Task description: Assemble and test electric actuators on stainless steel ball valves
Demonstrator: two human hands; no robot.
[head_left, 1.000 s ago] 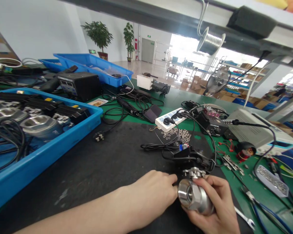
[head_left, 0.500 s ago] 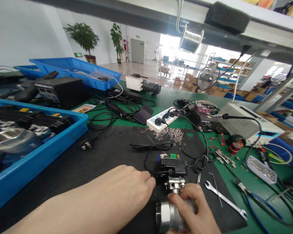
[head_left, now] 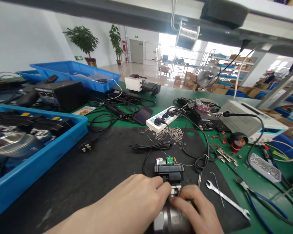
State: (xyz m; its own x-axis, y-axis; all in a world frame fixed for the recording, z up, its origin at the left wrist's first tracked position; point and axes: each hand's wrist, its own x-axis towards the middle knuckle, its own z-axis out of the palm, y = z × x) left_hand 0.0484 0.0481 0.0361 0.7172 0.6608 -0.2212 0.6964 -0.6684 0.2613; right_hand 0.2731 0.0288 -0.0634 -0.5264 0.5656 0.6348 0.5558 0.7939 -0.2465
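A steel valve body [head_left: 168,221] with a black actuator box [head_left: 169,172] on top lies on the black mat [head_left: 100,172] at the bottom centre. My left hand [head_left: 136,201] comes in from the lower left, its fingertips pinched at the valve's neck just under the black box. My right hand [head_left: 197,211] wraps over the steel valve body from the right, fingers closed on it. A small green circuit board [head_left: 169,160] and coloured wires stick out of the far side of the black box. Most of the steel body is hidden by both hands.
A spanner [head_left: 226,199] and blue-handled pliers [head_left: 261,198] lie right of the valve. Loose washers [head_left: 173,134], a power strip [head_left: 161,120], cables and a soldering station [head_left: 205,122] lie beyond. A blue bin [head_left: 39,156] of valves stands at left.
The valve has swung so the black box points away from me. My left hand moved right onto the valve's neck, and my right hand shifted over the steel body.
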